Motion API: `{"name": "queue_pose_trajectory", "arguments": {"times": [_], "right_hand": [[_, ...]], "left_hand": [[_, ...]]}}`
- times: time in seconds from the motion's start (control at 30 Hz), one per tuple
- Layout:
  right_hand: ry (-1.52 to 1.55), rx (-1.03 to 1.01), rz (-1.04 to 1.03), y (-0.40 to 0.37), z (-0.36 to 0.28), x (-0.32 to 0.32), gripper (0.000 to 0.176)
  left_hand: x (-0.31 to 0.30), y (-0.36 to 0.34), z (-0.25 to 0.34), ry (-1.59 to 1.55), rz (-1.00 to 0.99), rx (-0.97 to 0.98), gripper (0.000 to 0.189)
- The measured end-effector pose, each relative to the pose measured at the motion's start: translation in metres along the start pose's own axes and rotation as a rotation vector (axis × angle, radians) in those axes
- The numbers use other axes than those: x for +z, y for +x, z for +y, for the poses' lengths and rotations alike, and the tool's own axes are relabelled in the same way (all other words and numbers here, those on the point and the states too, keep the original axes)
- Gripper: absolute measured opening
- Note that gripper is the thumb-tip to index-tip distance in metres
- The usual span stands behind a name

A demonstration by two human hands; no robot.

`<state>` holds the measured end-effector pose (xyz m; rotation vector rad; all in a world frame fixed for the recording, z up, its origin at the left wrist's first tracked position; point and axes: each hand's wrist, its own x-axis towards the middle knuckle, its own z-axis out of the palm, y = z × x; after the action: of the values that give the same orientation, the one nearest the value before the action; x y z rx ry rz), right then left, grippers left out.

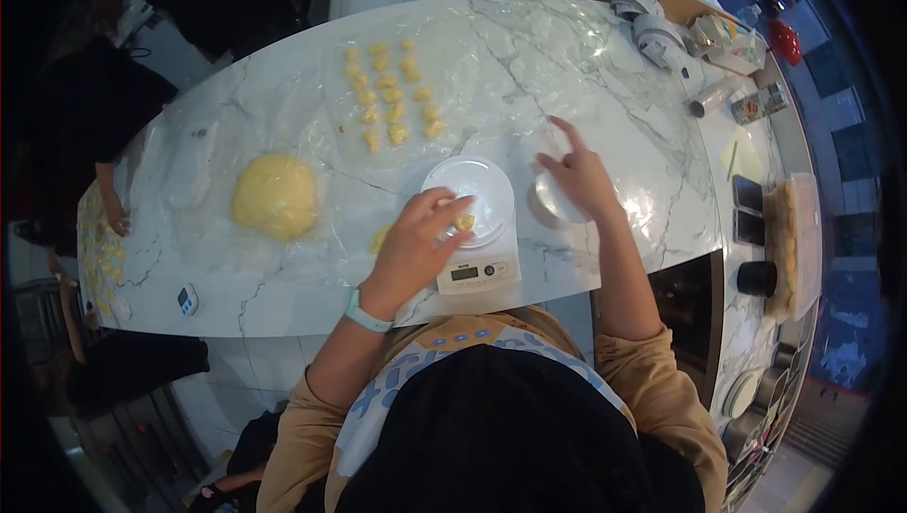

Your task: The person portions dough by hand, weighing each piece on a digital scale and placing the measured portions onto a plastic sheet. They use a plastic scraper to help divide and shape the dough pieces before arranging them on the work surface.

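Observation:
My left hand (413,247) is over the round white plate of a kitchen scale (510,277). Its thumb and fingers curl around a small yellow piece of dough (464,222) at the plate. My right hand (581,180) hovers to the right of the scale, index finger stretched out and nothing visible in it. Below that hand is a round, clear dish-like thing (553,203), partly hidden and blurred. A large yellow ball of dough (275,197) lies to the left on clear plastic. Beyond the scale, several small dough pieces (389,95) sit in rows.
A small timer (187,299) lies near the front edge of the marble table (283,310). Two phones (748,211), a black cup (756,279) and a clear-lidded box (794,244) stand on the right counter. Another person's hand (115,215) rests at the far left, near more dough pieces (99,253).

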<state>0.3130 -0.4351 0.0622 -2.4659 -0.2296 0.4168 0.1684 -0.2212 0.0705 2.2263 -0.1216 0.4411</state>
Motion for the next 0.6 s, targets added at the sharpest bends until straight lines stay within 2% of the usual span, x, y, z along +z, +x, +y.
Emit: {"name": "queue_pose_trajectory", "arguments": {"times": [0.03, 0.07, 0.13, 0.2, 0.27, 0.3, 0.37, 0.4, 0.5, 0.57, 0.6], "right_hand": [[0.001, -0.016, -0.006, 0.01, -0.007, 0.006, 0.045], [-0.1, -0.076, -0.024, 0.022, -0.009, 0.015, 0.041], [-0.2, -0.157, -0.035, 0.049, -0.004, 0.027, 0.038], [-0.112, -0.209, 0.024, 0.078, 0.003, 0.033, 0.028], [0.008, -0.243, 0.016, 0.084, -0.017, 0.023, 0.023], [0.124, -0.268, 0.01, 0.085, -0.031, 0.016, 0.02], [0.201, -0.305, -0.022, 0.083, -0.057, -0.001, 0.02], [0.281, -0.332, -0.041, 0.083, -0.067, -0.006, 0.02], [0.254, -0.452, -0.026, 0.086, -0.077, -0.013, 0.02], [0.253, -0.451, -0.021, 0.089, -0.073, -0.014, 0.02], [0.245, -0.447, -0.024, 0.089, -0.07, -0.014, 0.02]], "left_hand": [[0.003, 0.005, 0.006, 0.07, -0.04, 0.117, 0.017], [0.008, 0.005, -0.002, 0.081, -0.03, 0.114, 0.017], [0.019, 0.004, -0.024, 0.022, -0.294, -0.004, 0.018], [0.015, 0.018, -0.014, 0.013, -0.275, -0.051, 0.016], [0.012, 0.038, 0.004, -0.169, -0.082, -0.135, 0.016], [0.016, 0.048, 0.001, -0.163, -0.072, -0.14, 0.016], [0.024, 0.07, -0.011, -0.125, -0.183, -0.136, 0.019], [0.032, 0.08, -0.022, -0.115, -0.176, -0.139, 0.019], [0.048, 0.112, -0.052, -0.097, -0.149, -0.232, 0.019], [0.048, 0.129, -0.061, 0.106, -0.277, -0.399, 0.023], [0.053, 0.129, -0.074, 0.111, -0.28, -0.394, 0.023]]}}
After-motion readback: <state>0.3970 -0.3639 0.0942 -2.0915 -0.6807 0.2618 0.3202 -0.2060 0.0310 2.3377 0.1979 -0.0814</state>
